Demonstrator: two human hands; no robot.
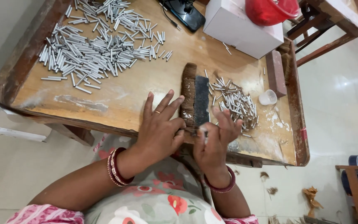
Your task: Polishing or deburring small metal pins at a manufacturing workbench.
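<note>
Pinching perhaps one metal tube (203, 132), right fingers (224, 124); left fingers (162, 108) splayed.

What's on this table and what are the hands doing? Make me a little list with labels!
Left hand: left hand rests on the table edge, fingers spread, touching the brown fibre bundle.
Right hand: right hand pinches a small silver tube.
Big pile: silver tubes, far left.
Small pile: silver tubes, beside the right hand.
Dark strip: dark strip lies along the bundle.
Also there: white box, red bowl, small white cup.
Table: wooden table.
</note>
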